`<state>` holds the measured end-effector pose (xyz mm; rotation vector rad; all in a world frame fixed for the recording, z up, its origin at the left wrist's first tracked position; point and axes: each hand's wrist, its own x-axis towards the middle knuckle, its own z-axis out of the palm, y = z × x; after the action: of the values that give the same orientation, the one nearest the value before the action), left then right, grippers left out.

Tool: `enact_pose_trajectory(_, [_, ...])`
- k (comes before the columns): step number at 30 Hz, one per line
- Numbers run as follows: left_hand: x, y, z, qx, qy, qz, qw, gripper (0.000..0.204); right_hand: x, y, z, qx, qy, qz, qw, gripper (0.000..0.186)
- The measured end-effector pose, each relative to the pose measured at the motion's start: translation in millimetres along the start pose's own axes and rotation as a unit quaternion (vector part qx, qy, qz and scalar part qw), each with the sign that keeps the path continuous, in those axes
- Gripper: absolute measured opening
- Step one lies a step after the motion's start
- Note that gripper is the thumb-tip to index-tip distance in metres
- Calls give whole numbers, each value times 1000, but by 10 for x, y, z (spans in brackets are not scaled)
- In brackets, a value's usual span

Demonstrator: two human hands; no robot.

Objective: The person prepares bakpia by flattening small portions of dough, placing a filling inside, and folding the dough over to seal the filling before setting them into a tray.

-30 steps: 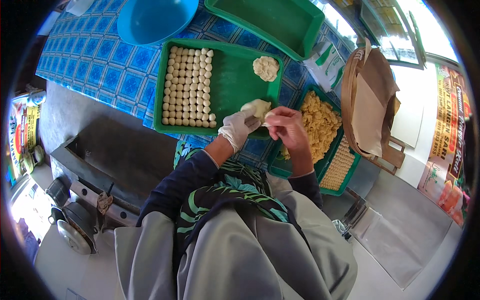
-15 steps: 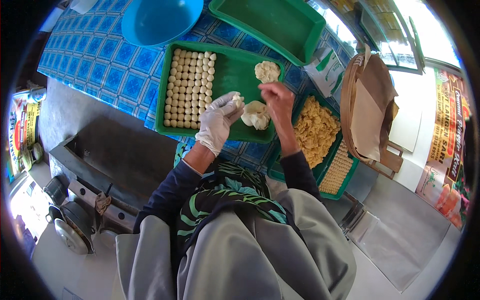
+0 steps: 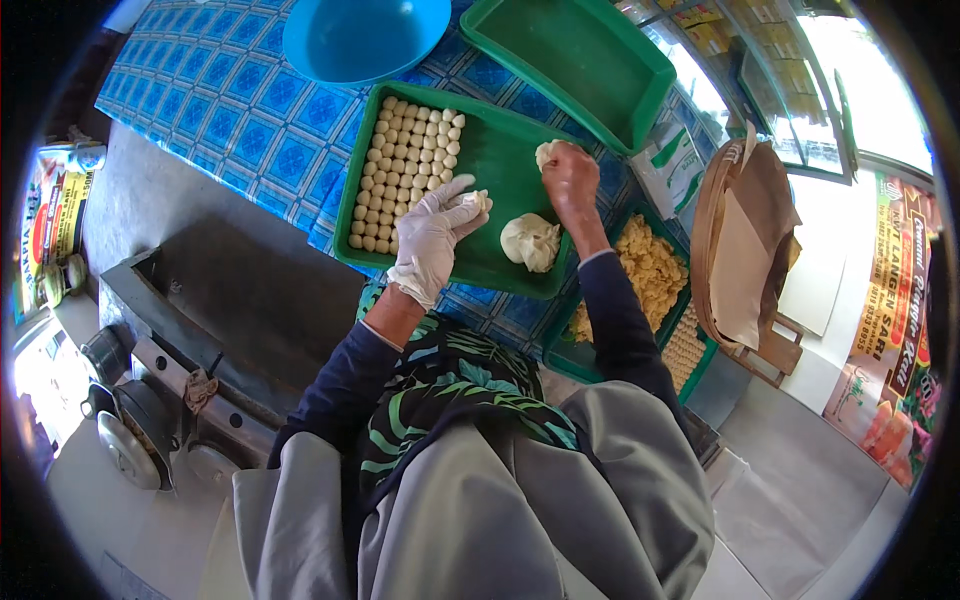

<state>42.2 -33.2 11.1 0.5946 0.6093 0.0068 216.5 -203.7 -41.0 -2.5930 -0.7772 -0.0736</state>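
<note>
My left hand (image 3: 430, 235), in a white glove, is closed around a small flattened piece of dough (image 3: 477, 201) above the green tray (image 3: 490, 150). My bare right hand (image 3: 572, 185) is curled over the crumbly pale lump (image 3: 545, 153) at the tray's right side and covers most of it; its fingertips are hidden. Between the hands and nearer me, a larger smooth lump of dough (image 3: 530, 242) lies in the tray. Small round dough balls (image 3: 408, 165) fill the tray's left part in close rows.
Beyond the tray stand a blue basin (image 3: 368, 40) and another green tray (image 3: 575, 60). To the right are a tray of yellow flaky pieces (image 3: 650, 265), a tray of small pale pieces (image 3: 684, 350) and a round woven tray (image 3: 715, 240). A blue patterned cloth (image 3: 250, 130) covers the table.
My right hand has moved away from my left and down onto the pale lump, its fingers now curled over it. My left hand still holds the dough piece. The view has shifted slightly.
</note>
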Motion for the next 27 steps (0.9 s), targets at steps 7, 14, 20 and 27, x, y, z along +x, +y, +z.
enact_pose_trajectory(7, [25,-24,-67,1,17,-63,998,20,-339,-843,-561,647,-232,306,659,10])
enact_pose_trajectory(14, [21,-110,0,80,15,-32,996,20,-669,-898,-316,443,-92,168,876,15])
enact_pose_trajectory(20, [22,-149,-9,69,17,-30,997,21,-761,-869,-362,408,-93,132,899,17])
enact_pose_trajectory(27, [48,-156,-83,109,14,-34,993,26,-1022,-471,-590,107,-148,81,980,15])
